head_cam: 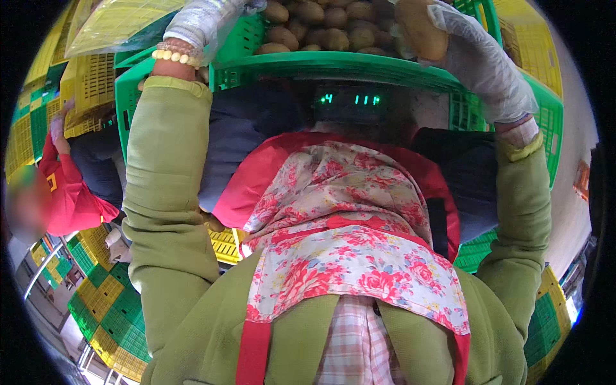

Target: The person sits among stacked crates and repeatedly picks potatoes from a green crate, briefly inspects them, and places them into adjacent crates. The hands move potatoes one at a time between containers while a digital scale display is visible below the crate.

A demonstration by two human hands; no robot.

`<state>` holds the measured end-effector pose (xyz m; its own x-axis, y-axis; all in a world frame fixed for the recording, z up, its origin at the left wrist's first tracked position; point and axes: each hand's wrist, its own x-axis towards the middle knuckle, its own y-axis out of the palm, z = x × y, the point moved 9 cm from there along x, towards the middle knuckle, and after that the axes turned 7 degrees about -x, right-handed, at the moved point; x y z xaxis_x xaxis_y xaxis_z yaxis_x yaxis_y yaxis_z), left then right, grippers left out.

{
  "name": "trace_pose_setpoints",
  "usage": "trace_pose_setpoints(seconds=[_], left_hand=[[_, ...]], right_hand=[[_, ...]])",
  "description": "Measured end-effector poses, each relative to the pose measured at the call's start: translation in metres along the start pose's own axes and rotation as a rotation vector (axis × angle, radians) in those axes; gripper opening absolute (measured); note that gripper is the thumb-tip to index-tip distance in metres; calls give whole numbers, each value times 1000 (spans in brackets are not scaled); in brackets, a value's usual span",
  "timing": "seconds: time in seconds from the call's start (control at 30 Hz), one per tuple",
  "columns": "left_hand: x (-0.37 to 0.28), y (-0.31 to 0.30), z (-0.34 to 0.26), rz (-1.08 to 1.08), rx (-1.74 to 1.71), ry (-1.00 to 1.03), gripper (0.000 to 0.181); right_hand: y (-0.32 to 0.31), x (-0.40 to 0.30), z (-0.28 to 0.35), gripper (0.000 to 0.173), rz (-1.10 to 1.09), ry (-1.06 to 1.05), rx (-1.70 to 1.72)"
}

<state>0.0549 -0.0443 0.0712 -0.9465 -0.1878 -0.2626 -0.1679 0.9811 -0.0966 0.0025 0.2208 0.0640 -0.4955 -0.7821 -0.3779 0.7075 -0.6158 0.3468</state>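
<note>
A large brown kiwifruit (421, 30) is in my right hand (474, 67), which wears a thin clear plastic glove. That hand is over the right side of a green plastic crate (308, 58), where several more kiwifruit (332, 26) lie close together. My left hand (204, 24), in a whitish glove with clear plastic over it, reaches over the crate's left side. Its fingertips run to the top edge of the picture, so what they touch cannot be made out. A beaded bracelet (177, 57) circles the left wrist.
Below the crate, a scale display (351, 100) glows with green digits. Clear plastic sheeting (120, 26) covers a yellow crate at upper left. Another green crate (548, 120) stands at right. A person in red (79, 192) works at left near stacked yellow and green crates (113, 313).
</note>
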Motion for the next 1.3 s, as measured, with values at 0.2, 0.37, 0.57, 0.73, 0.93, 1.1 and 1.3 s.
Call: trace_pose_setpoints(seconds=[0.2, 0.37, 0.57, 0.73, 0.93, 1.1, 1.3], left_hand=[[7, 2, 10, -20, -69, -48, 24], [12, 0, 15, 26, -82, -49, 28], [19, -22, 28, 2, 139, 20, 41], [25, -18, 34, 42, 73, -14, 42], [28, -14, 35, 53, 98, -42, 44], [29, -7, 36, 80, 137, -82, 46], [25, -1, 37, 76, 125, -94, 47]], right_hand=[[6, 2, 4, 66, 25, -3, -42], [21, -19, 30, 68, -86, -25, -172], [-79, -32, 56, 67, -56, -387, -18], [-194, -116, 66, 64, -368, -532, -193], [-229, -187, 29, 56, -201, -364, 114], [-262, -230, -17, 65, -579, -341, 507], [-246, -245, -43, 65, -651, -313, 428]])
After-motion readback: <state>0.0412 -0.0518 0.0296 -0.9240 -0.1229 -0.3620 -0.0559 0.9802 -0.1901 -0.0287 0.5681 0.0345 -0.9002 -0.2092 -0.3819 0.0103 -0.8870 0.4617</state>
